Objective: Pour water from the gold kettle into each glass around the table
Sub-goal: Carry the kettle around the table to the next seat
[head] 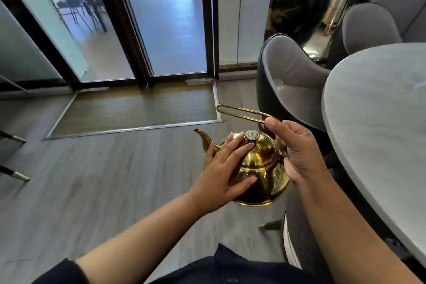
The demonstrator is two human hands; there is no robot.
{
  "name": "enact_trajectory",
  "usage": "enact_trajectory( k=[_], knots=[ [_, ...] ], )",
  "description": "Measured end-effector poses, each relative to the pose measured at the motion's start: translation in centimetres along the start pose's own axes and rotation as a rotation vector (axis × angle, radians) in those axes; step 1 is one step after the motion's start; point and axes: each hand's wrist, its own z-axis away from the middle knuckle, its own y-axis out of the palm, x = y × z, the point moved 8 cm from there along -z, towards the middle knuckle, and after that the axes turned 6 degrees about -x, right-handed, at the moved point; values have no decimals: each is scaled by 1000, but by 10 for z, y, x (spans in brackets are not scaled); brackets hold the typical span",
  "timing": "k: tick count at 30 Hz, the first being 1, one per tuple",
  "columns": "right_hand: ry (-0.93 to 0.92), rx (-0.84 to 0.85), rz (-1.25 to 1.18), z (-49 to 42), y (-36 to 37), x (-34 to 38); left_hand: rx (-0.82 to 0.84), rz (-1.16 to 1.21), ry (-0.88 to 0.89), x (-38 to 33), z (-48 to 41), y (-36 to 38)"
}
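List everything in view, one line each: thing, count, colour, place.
gold kettle: one, gold, held above the floor, centre
table: one, pale grey, right
chairs: two clearly seen, grey, beside the table's far edge
large jar: one, dark, behind the chairs, upper right
glass doors: dark-framed, upper left and centre
floor mat: one, brown, set into the floor before the doors
left hand: fingers flat on the kettle's lid and side
right hand: grips the kettle's handle
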Motion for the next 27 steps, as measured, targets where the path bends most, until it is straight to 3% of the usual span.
enact_trajectory(
  k=[7, 14, 27],
  knots=[
    [-47, -112, -15, -111, -4, 13, 128, 12, 84, 46, -121, 23],
    [-128, -305, -28, -200, -32, 25, 346, 44, 340, 75, -236, 65],
    [-302, -814, -55, -254, -152, 77, 646, 191, 677, 20, -364, 185]
  ],
)
